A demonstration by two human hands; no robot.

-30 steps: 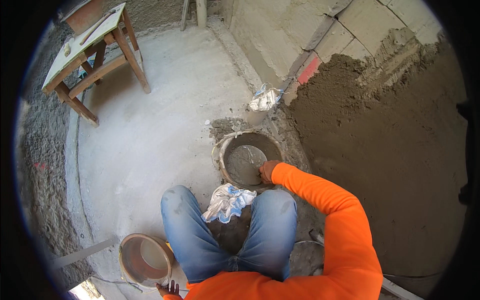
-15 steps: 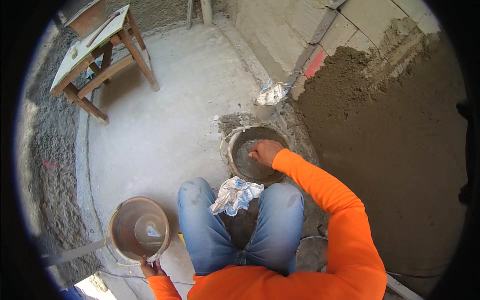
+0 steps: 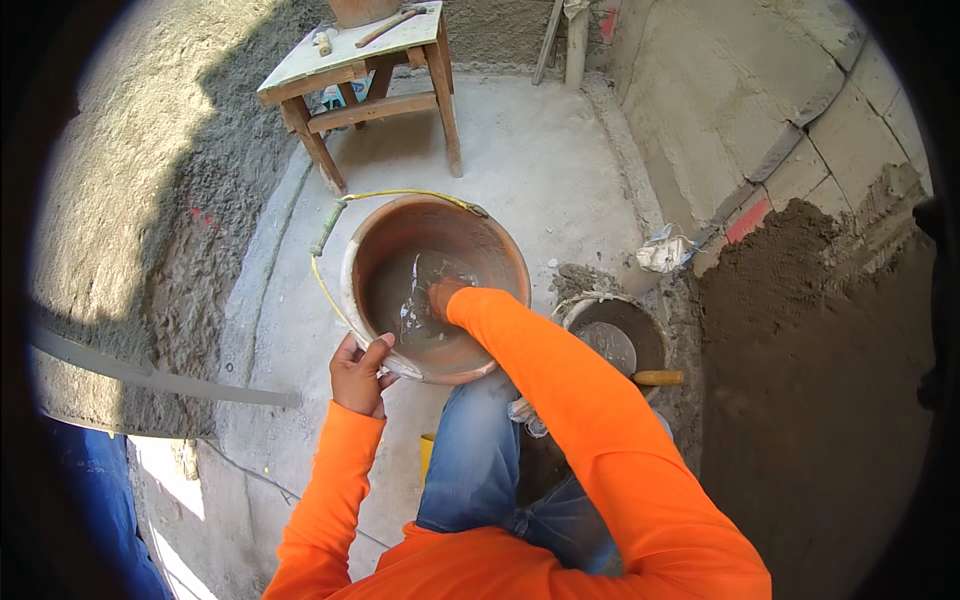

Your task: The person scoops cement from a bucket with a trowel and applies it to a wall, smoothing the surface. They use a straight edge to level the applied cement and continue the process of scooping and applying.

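A brown bucket [image 3: 497, 262] with a yellow handle is held up by my left knee, its open top facing me. My left hand [image 3: 362, 375] grips its near-left rim, thumb on the outer edge. Inside it, my right hand [image 3: 445, 296] reaches down to the wet grey bottom; its fingers are too hidden to read. To the right stands a second bucket [image 3: 652, 325] with grey mix in it. A trowel's wooden handle [image 3: 657, 378] juts over that bucket's near rim.
A wooden bench [image 3: 410, 104] at the back carries a pot [image 3: 362, 10] and a hammer [image 3: 390, 27]. A crumpled white bag [image 3: 665, 250] sits beyond the second bucket. Wet mortar [image 3: 800, 330] covers the right side; a grey metal strip [image 3: 160, 376] reaches in from the left.
My left hand has lifted the brown bucket from the floor at left toward the middle. My right hand has left the second bucket and gone into the brown one. The view has turned left.
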